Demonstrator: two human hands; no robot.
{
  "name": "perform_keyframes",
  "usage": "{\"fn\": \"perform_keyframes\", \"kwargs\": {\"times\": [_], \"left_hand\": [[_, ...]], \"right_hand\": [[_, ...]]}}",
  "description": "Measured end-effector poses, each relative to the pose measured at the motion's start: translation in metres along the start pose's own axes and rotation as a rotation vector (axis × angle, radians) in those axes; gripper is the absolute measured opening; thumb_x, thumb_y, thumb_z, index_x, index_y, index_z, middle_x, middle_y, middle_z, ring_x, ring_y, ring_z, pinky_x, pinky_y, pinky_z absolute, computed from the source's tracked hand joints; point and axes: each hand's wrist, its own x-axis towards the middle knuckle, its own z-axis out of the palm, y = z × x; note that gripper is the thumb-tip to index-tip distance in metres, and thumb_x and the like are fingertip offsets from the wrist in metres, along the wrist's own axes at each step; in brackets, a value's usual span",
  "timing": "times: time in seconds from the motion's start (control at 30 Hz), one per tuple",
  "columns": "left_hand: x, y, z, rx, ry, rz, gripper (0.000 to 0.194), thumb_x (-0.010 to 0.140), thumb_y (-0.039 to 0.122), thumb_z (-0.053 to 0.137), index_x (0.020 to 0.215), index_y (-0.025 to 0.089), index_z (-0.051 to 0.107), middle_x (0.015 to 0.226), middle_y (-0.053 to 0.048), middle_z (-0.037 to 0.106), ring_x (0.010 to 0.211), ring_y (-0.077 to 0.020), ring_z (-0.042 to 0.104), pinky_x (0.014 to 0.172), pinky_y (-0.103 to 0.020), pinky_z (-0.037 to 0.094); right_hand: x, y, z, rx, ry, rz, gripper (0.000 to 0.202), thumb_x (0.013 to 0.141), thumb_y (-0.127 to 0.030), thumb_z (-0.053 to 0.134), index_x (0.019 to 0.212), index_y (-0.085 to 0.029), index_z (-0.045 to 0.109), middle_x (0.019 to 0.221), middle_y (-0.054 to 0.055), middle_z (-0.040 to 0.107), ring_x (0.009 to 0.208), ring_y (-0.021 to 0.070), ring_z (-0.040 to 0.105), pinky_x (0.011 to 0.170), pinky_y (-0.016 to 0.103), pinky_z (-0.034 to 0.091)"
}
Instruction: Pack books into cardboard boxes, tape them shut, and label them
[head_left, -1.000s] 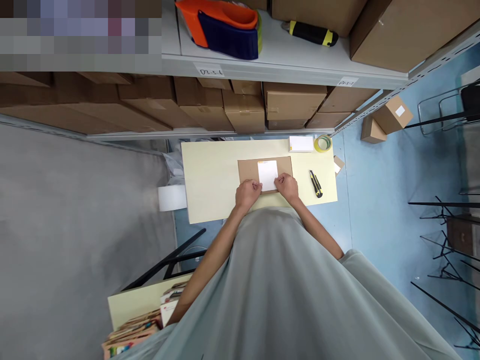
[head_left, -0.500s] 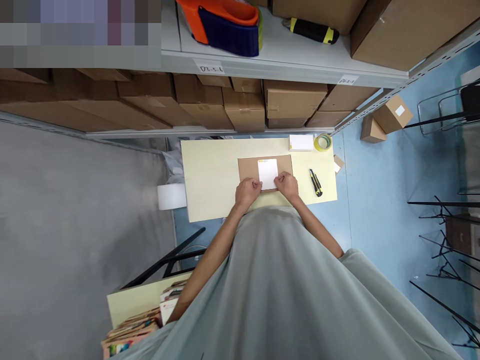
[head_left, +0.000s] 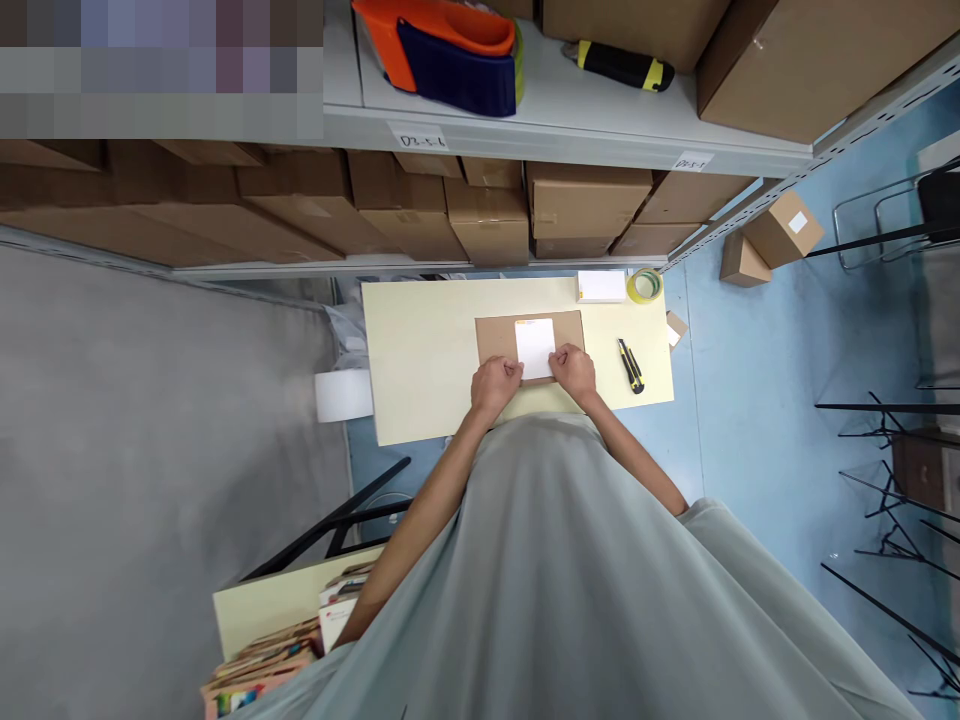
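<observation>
A square white label [head_left: 535, 346] lies over a flat brown cardboard piece or box [head_left: 496, 337] at the middle of the pale yellow table [head_left: 420, 360]. My left hand [head_left: 496, 385] is closed in a pinch at the label's lower left corner. On the opposite edge, lower right, my right hand [head_left: 574, 371] also pinches the label with curled fingers. To the right of that hand rests a black and yellow utility knife [head_left: 631, 366].
At the table's back right stand a small white box [head_left: 601, 287] and a tape roll [head_left: 644, 286]. Shelves beyond hold cardboard boxes [head_left: 589, 205], an orange and blue tape dispenser [head_left: 457, 60] and another utility knife [head_left: 622, 66]. A grey wall [head_left: 150, 450] rises at left.
Both hands keep the same pinch at the label's lower corners. Only a very slight shift of the whole view shows.
</observation>
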Motion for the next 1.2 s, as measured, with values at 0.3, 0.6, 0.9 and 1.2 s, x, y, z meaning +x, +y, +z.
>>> {"fn": "perform_keyframes", "kwargs": {"times": [0.3,0.6,0.9,1.2], "left_hand": [[-0.001,0.004,-0.003,0.089,-0.042,-0.013,0.027,0.102,0.040,0.061,0.084,0.023,0.073,0.102,-0.007,0.081,0.098,-0.0258,0.074,0.087,-0.033,0.052],[-0.003,0.011,-0.006,0.120,-0.061,-0.036,0.026,0.104,0.038,0.060,0.091,0.022,0.076,0.106,-0.008,0.081,0.102,-0.0259,0.075,0.090,-0.033,0.054],[-0.002,0.012,-0.007,0.145,-0.066,-0.023,0.029,0.105,0.040,0.059,0.094,0.022,0.079,0.109,-0.009,0.082,0.104,-0.0271,0.076,0.092,-0.035,0.056],[-0.002,0.011,-0.009,0.156,-0.081,0.006,0.024,0.103,0.042,0.064,0.094,0.024,0.078,0.106,-0.007,0.082,0.102,-0.0265,0.076,0.092,-0.036,0.057]], "right_hand": [[-0.001,-0.003,-0.001,-0.058,-0.014,0.021,0.014,0.108,-0.028,0.064,0.100,-0.023,0.075,0.105,0.003,0.083,0.101,0.0200,0.077,0.086,0.026,0.052],[0.000,-0.002,0.002,-0.100,-0.006,0.009,0.015,0.109,-0.028,0.061,0.104,-0.023,0.075,0.108,0.004,0.083,0.104,0.0200,0.078,0.092,0.028,0.054],[0.003,0.000,0.007,-0.138,-0.001,-0.028,0.014,0.109,-0.027,0.061,0.104,-0.023,0.073,0.109,0.004,0.083,0.104,0.0204,0.078,0.095,0.029,0.054],[0.006,0.005,0.004,-0.123,-0.061,-0.067,0.008,0.106,-0.029,0.069,0.103,-0.022,0.071,0.108,0.005,0.081,0.102,0.0203,0.076,0.093,0.029,0.054]]}}
